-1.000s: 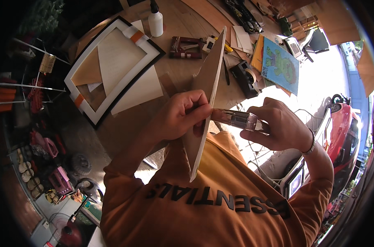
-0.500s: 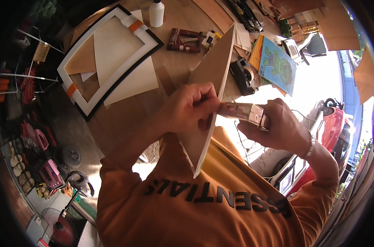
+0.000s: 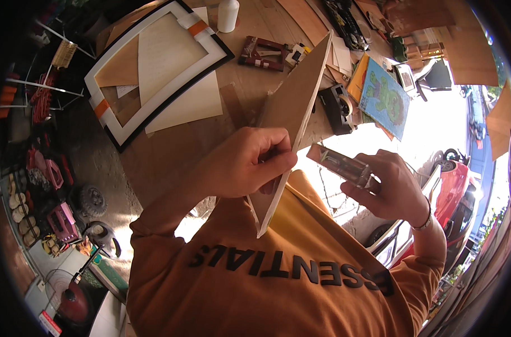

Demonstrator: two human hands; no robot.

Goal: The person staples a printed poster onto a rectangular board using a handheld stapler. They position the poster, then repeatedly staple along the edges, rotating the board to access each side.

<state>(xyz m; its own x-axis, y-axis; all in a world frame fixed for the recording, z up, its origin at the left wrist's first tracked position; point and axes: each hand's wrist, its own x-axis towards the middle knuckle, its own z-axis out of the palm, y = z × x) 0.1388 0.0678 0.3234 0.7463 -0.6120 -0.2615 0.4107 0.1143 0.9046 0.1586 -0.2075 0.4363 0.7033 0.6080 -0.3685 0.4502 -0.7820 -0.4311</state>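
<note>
Your left hand (image 3: 241, 165) pinches the thin board (image 3: 292, 121) edge-on, fingertips hidden behind it. Your right hand (image 3: 390, 188) closes around a small clear strip-like tool (image 3: 341, 164), hard to identify, just right of the board, above the table (image 3: 250, 90).

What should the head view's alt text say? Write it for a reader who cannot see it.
A left hand grips a thin brown board held on edge, while the right hand brings a small clear-and-dark tool to its white edge. Behind, a wooden table holds a black-and-white frame and a tape dispenser.
</note>
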